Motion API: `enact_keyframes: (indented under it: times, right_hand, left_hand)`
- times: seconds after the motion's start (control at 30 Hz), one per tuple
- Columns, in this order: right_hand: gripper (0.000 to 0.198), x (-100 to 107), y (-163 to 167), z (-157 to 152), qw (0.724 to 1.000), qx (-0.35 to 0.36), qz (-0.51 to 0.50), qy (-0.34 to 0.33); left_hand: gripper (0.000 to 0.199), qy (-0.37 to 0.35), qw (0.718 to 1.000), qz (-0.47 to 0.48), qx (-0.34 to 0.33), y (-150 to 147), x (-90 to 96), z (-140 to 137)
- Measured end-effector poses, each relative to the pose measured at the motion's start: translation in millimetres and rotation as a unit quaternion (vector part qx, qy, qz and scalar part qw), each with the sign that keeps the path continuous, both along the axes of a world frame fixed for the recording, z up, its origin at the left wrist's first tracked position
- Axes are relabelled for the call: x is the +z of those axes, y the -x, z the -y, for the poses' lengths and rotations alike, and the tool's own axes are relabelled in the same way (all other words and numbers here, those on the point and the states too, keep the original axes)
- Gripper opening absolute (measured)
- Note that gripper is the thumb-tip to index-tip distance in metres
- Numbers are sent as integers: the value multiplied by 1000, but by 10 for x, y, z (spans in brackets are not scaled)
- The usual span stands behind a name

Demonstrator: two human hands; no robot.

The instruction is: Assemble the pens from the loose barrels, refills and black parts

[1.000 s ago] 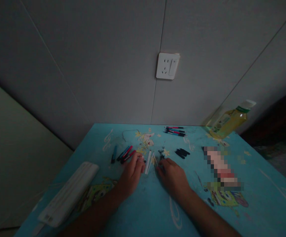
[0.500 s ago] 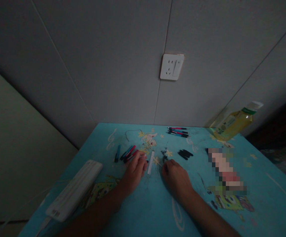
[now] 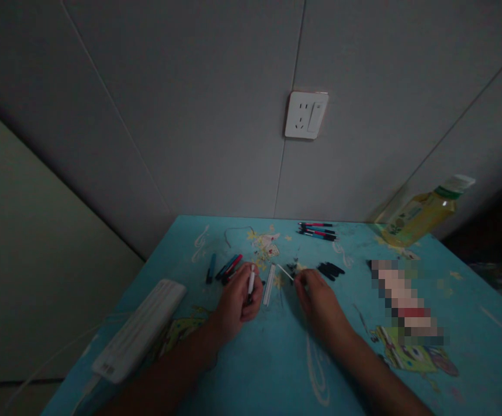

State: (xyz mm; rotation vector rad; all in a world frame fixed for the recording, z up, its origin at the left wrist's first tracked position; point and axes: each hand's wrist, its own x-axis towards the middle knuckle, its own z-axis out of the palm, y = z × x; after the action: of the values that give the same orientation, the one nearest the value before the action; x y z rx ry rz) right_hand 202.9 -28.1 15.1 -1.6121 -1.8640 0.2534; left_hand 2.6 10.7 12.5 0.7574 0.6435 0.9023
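Note:
My left hand [image 3: 232, 300] is closed around a white pen barrel [image 3: 251, 282] with a dark lower end, held tilted upright. Between the fingertips of my right hand [image 3: 318, 297] is a thin white pen refill [image 3: 285, 272], its free end pointing up and left. Several more white refills [image 3: 269, 286] lie side by side on the table between my hands. Blue and red pen barrels [image 3: 230, 267] lie just beyond my left hand, partly hidden by it. Small black parts [image 3: 292, 267] are scattered past my right fingertips, and black rubber grips [image 3: 331, 270] lie to their right.
Several pens [image 3: 318, 232] lie at the table's back edge. A white power strip [image 3: 140, 329] with a cable sits at the left. A tilted-looking bottle of yellow liquid [image 3: 422, 216] stands back right, near a blurred-out item [image 3: 402, 297]. Behind, the wall carries a socket [image 3: 306, 115].
My left hand has turned, and the white pen barrel in it now shows clearly. My right hand has lifted the refill, which now points more upward. The whole view has shifted slightly.

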Motion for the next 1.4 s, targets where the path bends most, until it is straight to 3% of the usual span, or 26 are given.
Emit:
enact_keyframes:
  times: [0.13, 0.27, 0.47, 0.57, 0.7, 0.83, 1.4]
  right_hand:
    - [16, 27, 34, 37, 996, 25, -74, 37]
    - [18, 4, 34, 52, 995, 49, -92, 4]
    - [28, -24, 19, 32, 993, 82, -72, -53]
    - [27, -1, 11, 32, 991, 83, -74, -79]
    - [23, 44, -16, 35, 990, 67, -71, -101]
    - [21, 57, -39, 23, 989, 85, -40, -116]
    - [26, 27, -84, 7, 985, 116, 75, -101]
  left_hand:
    - [34, -22, 999, 42, -10, 22, -2, 24]
    - [32, -59, 997, 41, 20, 22, -62, 35]
    - [32, -132, 989, -64, 35, 26, -89, 44]
    - [30, -214, 960, -178, 39, 40, -83, 40]
    - [30, -337, 891, -303, 41, 58, -63, 25]
    - [29, -387, 846, -366, 26, 63, -70, 18]
    - [26, -448, 778, -441, 4, 84, -87, 34]
